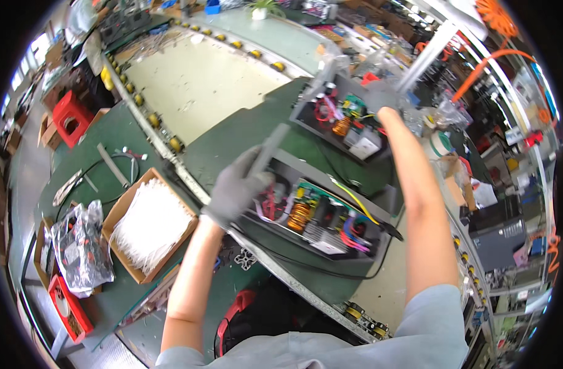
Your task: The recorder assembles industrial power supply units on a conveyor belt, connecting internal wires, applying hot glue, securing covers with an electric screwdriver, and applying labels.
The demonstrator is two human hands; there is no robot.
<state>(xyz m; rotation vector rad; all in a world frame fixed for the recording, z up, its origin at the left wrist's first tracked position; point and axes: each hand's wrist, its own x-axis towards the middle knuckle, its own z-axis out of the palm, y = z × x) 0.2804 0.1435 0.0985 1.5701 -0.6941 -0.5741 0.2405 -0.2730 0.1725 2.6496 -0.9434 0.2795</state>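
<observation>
In front of me lies an open grey metal enclosure (355, 255) with a green circuit board, copper coils, a silver heat sink and coloured wires inside. My left hand (235, 187), in a grey glove, is closed on a flat grey strip (270, 147) at the enclosure's left end; whether the strip is loose or part of the case I cannot tell. A yellow-green wire (358, 202) lies across the far rim. Farther off sits a second open enclosure (331, 132) with similar parts. My gloved right hand (383, 98) is at its right end, blurred, its fingers indistinct.
At left, a cardboard box (124, 224) holds many white strips, probably cable ties. Beside it are a plastic bag (83, 246) of parts and a red tray (69, 307). A roller rail (152, 126) edges the green work surface. An orange coiled hose (497, 55) hangs at right.
</observation>
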